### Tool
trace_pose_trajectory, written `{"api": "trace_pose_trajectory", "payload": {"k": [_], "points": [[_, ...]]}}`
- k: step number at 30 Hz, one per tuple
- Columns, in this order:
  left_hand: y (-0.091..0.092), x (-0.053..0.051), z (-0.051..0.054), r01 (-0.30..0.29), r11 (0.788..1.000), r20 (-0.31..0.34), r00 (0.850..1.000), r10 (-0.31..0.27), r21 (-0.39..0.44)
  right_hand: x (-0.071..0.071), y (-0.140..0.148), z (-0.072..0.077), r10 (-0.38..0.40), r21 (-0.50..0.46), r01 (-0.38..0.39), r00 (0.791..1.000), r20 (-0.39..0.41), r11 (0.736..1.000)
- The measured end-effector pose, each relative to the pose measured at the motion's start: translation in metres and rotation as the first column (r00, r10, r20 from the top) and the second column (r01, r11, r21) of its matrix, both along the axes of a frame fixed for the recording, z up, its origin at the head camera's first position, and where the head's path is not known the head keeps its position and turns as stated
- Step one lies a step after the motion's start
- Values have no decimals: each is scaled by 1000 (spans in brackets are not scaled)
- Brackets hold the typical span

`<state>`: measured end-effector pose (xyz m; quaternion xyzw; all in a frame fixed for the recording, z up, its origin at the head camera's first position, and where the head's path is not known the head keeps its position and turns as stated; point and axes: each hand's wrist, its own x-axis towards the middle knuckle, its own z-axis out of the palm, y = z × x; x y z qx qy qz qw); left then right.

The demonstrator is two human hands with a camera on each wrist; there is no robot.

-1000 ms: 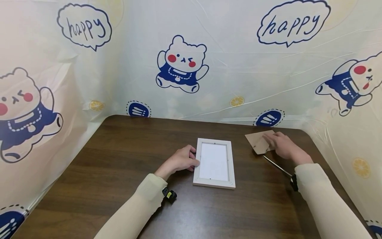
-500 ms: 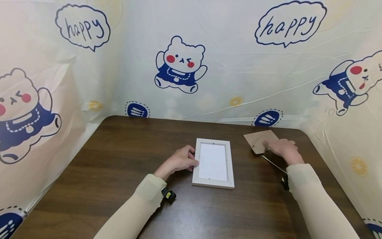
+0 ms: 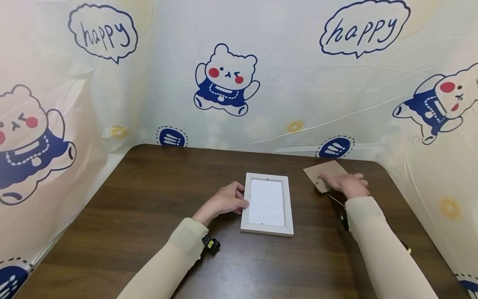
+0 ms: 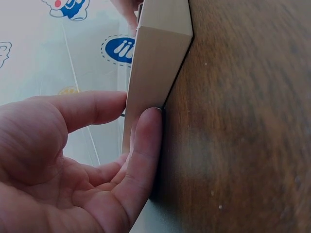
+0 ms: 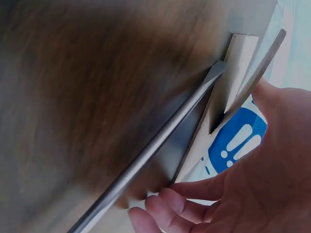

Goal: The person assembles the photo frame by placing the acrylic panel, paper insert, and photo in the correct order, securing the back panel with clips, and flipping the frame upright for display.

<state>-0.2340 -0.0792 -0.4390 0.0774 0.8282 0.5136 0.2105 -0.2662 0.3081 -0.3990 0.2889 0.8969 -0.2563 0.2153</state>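
A white picture frame (image 3: 289,207) lies on the brown table with a white sheet (image 3: 267,202) showing inside it. My left hand (image 3: 223,200) holds its left edge; in the left wrist view the thumb touches the top face and the fingers (image 4: 146,145) press against the side. At the back right, my right hand (image 3: 347,182) grips a brown backing board (image 3: 326,167). A stand leg (image 5: 260,68) sticks up from the board in the right wrist view, with the thumb partly hidden behind it. Beside the board lies a screwdriver (image 5: 150,145), its flat tip close to the board's edge.
The wooden table (image 3: 168,178) reaches to a printed curtain (image 3: 276,83) on the far side and both flanks. The screwdriver's handle end shows partly from under the right sleeve (image 3: 384,245). A wrist camera (image 3: 212,245) sits by the left cuff.
My right hand and forearm have shifted left over the backing board, which has slid slightly left. The left hand and the picture frame stay in place.
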Motion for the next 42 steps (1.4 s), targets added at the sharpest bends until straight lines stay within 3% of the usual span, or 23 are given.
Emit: {"api": "trace_pose_trajectory", "payload": {"k": [3,9,14,24,29,35,42], "points": [[1,0,0,0,1000,0,1000,0,3,-5,-1,1,10,-16,-10,1000,-1,1000],[0,-1,-1,3,1000,-5,1000,-3,0,-16,7,-2,163,-30,-164,986,-36,986],[0,-1,-1,4,1000,-5,1000,-4,-5,-15,12,-2,211,-20,-213,975,-70,977],[0,-1,-1,3,1000,-3,1000,-3,0,-18,20,-4,239,-119,-257,959,-150,959],[0,-1,0,5,1000,-3,1000,-5,-1,-21,22,-4,232,-99,-248,962,-147,964],[0,0,1,4,1000,-3,1000,-4,0,-24,27,-7,199,-179,-225,968,-149,958],[0,-1,1,2,1000,2,1000,-2,7,-23,34,-5,227,-229,-251,966,-125,940]]}}
